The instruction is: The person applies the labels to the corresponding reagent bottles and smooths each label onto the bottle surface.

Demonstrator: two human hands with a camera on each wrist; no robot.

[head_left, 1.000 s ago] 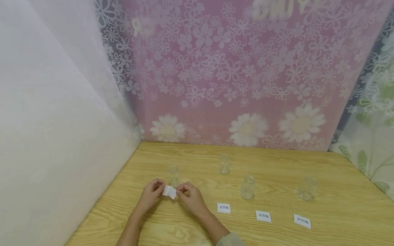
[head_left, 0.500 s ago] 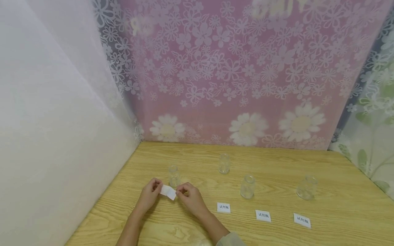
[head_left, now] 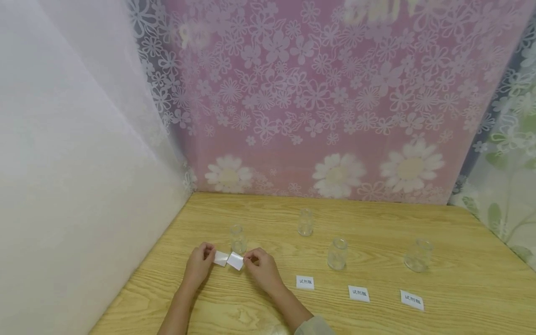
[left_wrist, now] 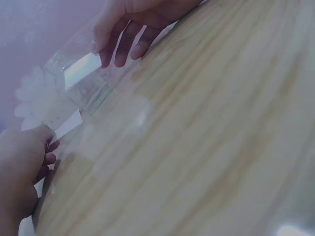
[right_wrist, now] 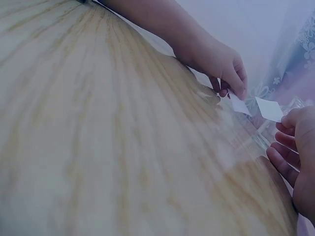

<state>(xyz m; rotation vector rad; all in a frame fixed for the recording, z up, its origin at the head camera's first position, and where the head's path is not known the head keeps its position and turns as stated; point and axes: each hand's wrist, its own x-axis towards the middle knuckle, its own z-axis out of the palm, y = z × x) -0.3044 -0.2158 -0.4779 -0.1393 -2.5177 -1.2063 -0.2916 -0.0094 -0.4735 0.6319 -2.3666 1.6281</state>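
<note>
My left hand (head_left: 198, 266) pinches a small white paper slip (head_left: 220, 258) between thumb and forefinger. A separate white paper square (head_left: 236, 261) is pinched by a corner in my right hand (head_left: 262, 271). The two pieces stand nearly edge to edge, and their faces catch the light. In the right wrist view the slip (right_wrist: 239, 103) bends a little, while the square (right_wrist: 269, 109) is flat. No writing shows on either one. Just beyond them a clear glass bottle (head_left: 238, 241) stands upright on the table.
Three more clear glass bottles stand to the right: one at the back (head_left: 305, 223), one in the middle (head_left: 337, 256) and one at far right (head_left: 418, 257). Three printed white labels (head_left: 304, 282) lie in a row before them on the wooden table (head_left: 268, 209). A white curtain (head_left: 104, 139) borders the left.
What looked like one creased white piece between the hands is now two pieces with a gap. My left hand has drawn slightly left; my right hand has shifted slightly right.
</note>
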